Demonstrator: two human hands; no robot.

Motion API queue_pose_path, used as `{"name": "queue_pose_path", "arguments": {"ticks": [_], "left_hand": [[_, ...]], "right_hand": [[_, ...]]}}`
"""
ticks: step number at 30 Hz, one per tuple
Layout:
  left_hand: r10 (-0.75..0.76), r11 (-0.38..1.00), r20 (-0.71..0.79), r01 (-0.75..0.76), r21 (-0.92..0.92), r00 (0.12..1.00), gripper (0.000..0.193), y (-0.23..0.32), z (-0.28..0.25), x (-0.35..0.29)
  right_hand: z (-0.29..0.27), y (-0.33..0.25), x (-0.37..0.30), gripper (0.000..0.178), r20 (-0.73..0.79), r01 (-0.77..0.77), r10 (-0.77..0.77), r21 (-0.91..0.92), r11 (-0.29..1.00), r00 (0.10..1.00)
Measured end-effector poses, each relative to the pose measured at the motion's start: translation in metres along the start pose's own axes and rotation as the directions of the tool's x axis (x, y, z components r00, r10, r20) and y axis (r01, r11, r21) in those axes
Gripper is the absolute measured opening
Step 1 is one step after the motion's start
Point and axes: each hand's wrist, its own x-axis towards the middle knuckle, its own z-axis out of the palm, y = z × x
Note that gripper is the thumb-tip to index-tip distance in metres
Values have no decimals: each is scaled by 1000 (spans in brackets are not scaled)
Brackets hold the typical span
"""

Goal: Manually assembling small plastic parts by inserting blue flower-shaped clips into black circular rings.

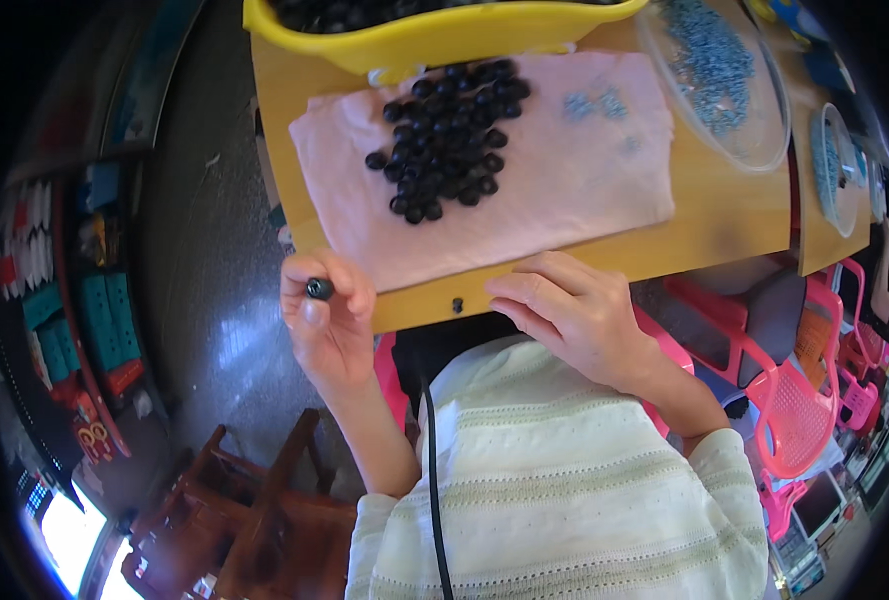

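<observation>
My head camera sends me a white fabric top [565, 455] crossed by horizontal greyish-beige textured bands, edged with rows of tiny openwork holes. I can see its white left sleeve [370, 535] and matching right sleeve [733, 490] end near the elbows; the left hand [327, 315] and right hand [577, 312] are bare. I also make out a thin black cable [435, 480] running down the front.

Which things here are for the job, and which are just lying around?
Probably for the job: black piece, left hand holding it, black pile, pink cloth, yellow tub, blue bits.

Probably just around: pink chair at right, wooden furniture.
</observation>
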Motion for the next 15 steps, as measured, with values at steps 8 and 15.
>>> {"name": "queue_pose_path", "arguments": {"ticks": [8, 15], "left_hand": [[2, 996, -6, -2, 85, 1000, 28, 9, -3, -4], [-19, 997, -10, 20, 79, 1000, 26, -2, 5, -10]], "right_hand": [[33, -4, 1, 33, 54, 128, -123, -103, 986, 991], [25, 3, 5, 23, 14, 151, -152, 47, 987, 988]]}}
